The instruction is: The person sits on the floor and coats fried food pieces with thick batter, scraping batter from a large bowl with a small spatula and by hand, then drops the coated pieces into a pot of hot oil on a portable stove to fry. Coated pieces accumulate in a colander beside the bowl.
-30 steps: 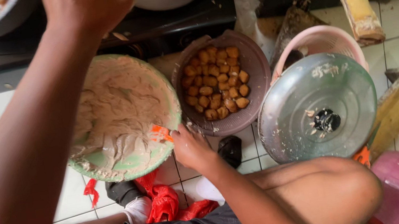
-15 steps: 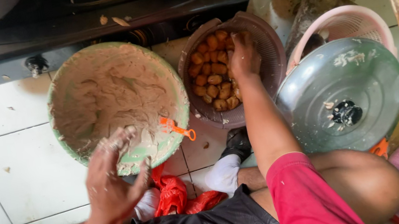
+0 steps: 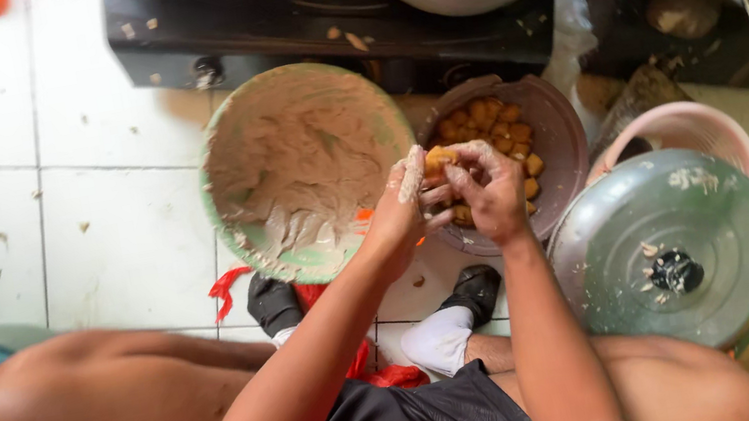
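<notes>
While my left hand [image 3: 402, 211] and right hand [image 3: 491, 189] meet at the frame's centre, their fingertips pinch a golden fried piece [image 3: 436, 160] between them, just above the brown bowl [image 3: 555, 124] of more pieces, right of the paste-smeared green bowl [image 3: 306, 166].

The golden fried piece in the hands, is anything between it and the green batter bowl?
Nothing visible. The golden fried piece sits between left hand and right hand, right beside the batter-smeared green bowl, with open space between.
</notes>
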A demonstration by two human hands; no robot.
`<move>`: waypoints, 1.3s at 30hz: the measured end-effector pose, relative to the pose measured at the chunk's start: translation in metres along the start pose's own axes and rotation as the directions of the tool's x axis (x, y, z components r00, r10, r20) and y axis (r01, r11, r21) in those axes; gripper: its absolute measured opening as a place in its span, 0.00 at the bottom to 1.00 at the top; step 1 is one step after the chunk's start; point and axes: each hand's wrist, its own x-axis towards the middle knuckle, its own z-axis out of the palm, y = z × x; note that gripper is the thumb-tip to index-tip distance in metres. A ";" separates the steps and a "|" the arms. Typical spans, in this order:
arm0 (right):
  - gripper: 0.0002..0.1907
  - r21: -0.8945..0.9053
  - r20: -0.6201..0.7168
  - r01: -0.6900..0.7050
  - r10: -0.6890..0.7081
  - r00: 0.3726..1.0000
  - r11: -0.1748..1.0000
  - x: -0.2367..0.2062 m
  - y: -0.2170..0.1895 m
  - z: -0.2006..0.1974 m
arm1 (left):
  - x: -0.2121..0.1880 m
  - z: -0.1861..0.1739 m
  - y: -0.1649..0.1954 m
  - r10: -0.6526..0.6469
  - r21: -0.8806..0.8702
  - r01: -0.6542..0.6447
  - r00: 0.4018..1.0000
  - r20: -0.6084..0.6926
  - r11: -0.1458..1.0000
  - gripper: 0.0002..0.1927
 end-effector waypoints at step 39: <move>0.09 -0.669 0.721 0.537 0.274 0.636 0.514 -0.021 0.098 0.129 | -0.050 -0.221 -0.017 0.480 0.489 0.077 0.118 -0.870 0.869 0.09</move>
